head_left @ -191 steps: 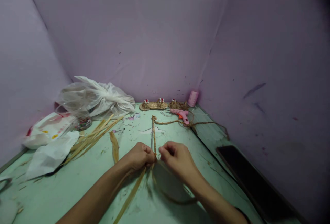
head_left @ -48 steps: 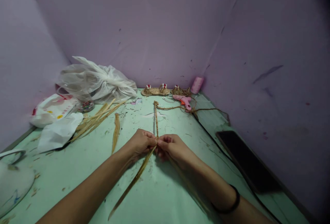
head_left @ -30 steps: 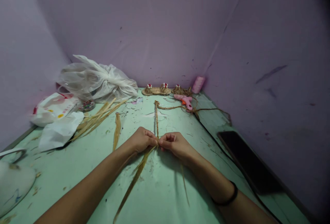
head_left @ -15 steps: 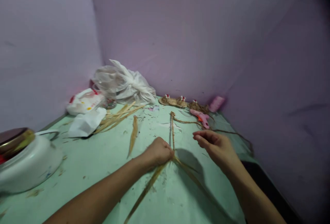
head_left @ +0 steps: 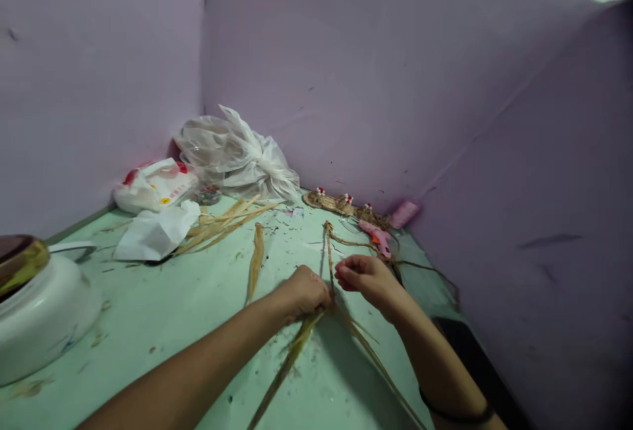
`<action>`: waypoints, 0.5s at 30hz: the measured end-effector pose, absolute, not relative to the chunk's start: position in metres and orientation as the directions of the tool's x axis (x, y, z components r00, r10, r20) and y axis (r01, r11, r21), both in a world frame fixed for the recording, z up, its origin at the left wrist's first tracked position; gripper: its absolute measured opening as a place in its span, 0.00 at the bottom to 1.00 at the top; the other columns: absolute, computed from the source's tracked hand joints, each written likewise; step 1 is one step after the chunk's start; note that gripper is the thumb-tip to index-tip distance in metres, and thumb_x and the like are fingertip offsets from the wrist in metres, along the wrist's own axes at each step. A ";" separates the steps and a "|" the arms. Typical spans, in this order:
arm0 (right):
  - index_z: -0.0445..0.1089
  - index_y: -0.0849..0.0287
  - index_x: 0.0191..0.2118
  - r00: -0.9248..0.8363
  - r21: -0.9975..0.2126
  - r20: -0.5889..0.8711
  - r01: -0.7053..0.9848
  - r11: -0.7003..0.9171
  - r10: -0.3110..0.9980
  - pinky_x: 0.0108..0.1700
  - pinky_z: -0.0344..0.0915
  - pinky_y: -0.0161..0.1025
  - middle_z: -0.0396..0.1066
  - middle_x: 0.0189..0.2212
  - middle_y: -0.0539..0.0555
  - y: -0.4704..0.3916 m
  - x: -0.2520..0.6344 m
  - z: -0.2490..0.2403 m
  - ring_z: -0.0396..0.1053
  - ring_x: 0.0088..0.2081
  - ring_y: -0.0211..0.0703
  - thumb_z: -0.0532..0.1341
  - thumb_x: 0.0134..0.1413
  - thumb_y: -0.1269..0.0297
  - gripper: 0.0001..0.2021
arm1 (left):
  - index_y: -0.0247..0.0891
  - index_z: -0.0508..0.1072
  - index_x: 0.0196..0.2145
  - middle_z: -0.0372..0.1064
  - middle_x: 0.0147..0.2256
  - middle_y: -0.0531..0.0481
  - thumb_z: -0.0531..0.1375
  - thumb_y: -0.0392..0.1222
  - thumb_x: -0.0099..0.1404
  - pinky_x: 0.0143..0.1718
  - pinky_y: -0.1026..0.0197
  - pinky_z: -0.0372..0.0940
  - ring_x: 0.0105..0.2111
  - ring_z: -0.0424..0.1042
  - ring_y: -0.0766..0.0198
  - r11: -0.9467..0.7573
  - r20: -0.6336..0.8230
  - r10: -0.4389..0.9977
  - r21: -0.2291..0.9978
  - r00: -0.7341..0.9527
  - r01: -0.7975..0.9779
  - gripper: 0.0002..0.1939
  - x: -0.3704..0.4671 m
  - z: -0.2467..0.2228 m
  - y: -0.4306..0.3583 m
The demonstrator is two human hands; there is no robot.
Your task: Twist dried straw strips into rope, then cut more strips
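Observation:
My left hand point(head_left: 305, 293) is closed around the lower end of a thin twisted fibre cord point(head_left: 330, 255). The cord runs away from me to a knot-like end on the table. Below that fist, loose straw-coloured fibre strands point(head_left: 287, 367) fan out toward me in two tails, one to the left and one to the right. Just right of the cord hovers my right hand point(head_left: 368, 279), its fingers curled together with no strand visible in them. A single flat fibre strip point(head_left: 256, 262) lies left of the cord.
Fibre strips point(head_left: 225, 225) lie beside white paper point(head_left: 157, 232), a wipes pack point(head_left: 161, 186) and a tied plastic bag point(head_left: 247, 159). At the back right are a pink glue gun point(head_left: 378, 237), a pink spool point(head_left: 404, 214) and woven pieces point(head_left: 326, 202). A white pot point(head_left: 44, 318) stands left.
My right hand has moved left, closer to the cord. My left hand keeps its hold on the cord. The camera view has shifted slightly.

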State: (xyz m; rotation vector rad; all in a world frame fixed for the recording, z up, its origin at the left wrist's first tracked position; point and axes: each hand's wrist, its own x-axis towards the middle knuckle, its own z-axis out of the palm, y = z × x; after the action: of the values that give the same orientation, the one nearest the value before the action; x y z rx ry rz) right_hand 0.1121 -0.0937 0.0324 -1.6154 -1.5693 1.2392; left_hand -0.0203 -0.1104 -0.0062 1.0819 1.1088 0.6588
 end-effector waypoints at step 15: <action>0.65 0.65 0.22 -0.181 -0.938 -0.154 0.336 -0.086 0.971 0.25 0.60 0.32 0.65 0.18 0.50 -0.078 0.076 0.063 0.61 0.19 0.31 0.58 0.38 0.74 0.01 | 0.33 0.63 0.11 0.51 0.08 0.58 0.55 0.29 0.39 0.14 0.67 0.40 0.11 0.46 0.75 0.369 -0.398 0.875 0.917 0.274 0.155 0.05 -0.020 -0.005 -0.113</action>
State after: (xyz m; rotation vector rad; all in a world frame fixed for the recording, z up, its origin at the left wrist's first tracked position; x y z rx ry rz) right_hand 0.0761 -0.0780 0.0628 -1.4457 -1.5540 1.2818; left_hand -0.0200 -0.1125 -0.0048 1.1082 1.2145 0.6498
